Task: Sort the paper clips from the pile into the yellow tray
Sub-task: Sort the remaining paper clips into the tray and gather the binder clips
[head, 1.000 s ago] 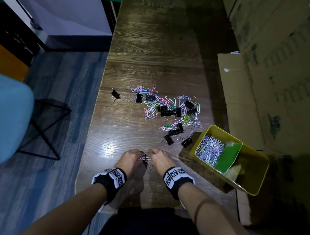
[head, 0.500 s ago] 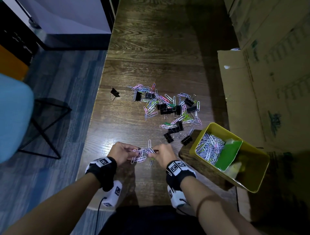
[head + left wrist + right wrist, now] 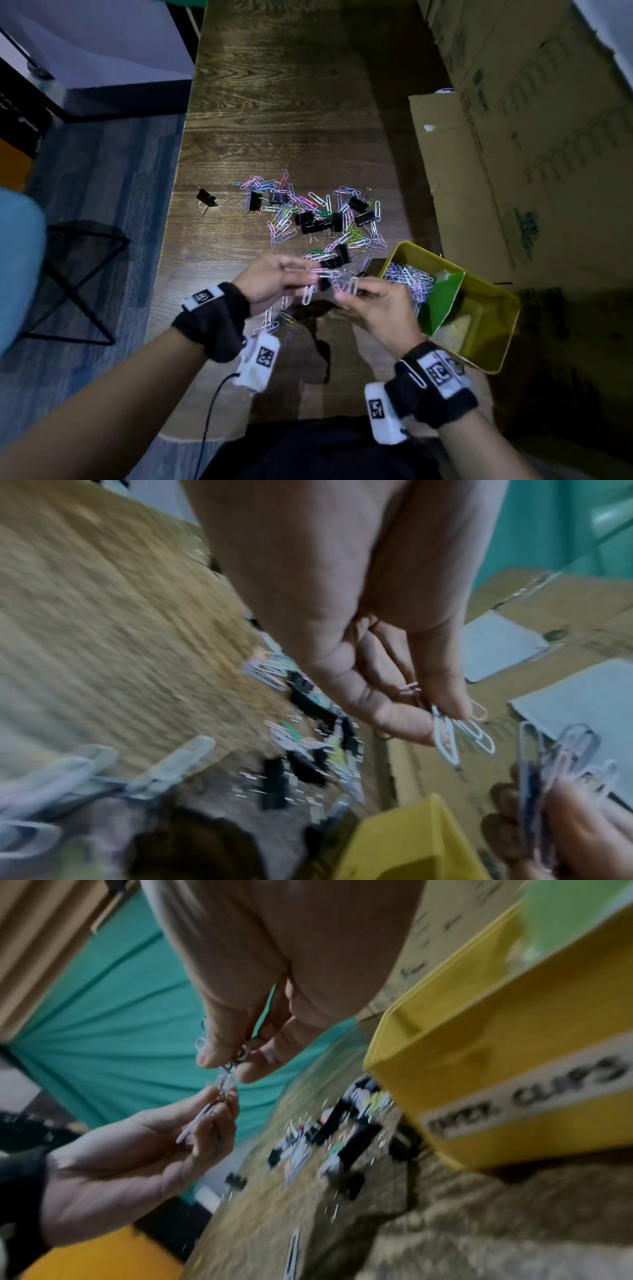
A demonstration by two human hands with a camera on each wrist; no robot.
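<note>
Above the tabletop [image 3: 274, 102], both hands pinch one tangle of paper clips [image 3: 329, 284], just left of the yellow tray [image 3: 493, 346].

Head view: the left hand [image 3: 274, 284] and right hand [image 3: 376, 308] each have a closed grip on thin looped wire clips; I'd tease them apart gently, since a few dangle below, then carry them right to the tray. Beyond the grips lies the pile [image 3: 315, 219], pastel clips mixed with blocky black binder clips [image 3: 363, 217]. Left wrist view: thumb and fingertips [image 3: 411, 729] nip white clips. Right wrist view, blurred: both pinches meet; the tray's smooth wall bears a label.
</note>
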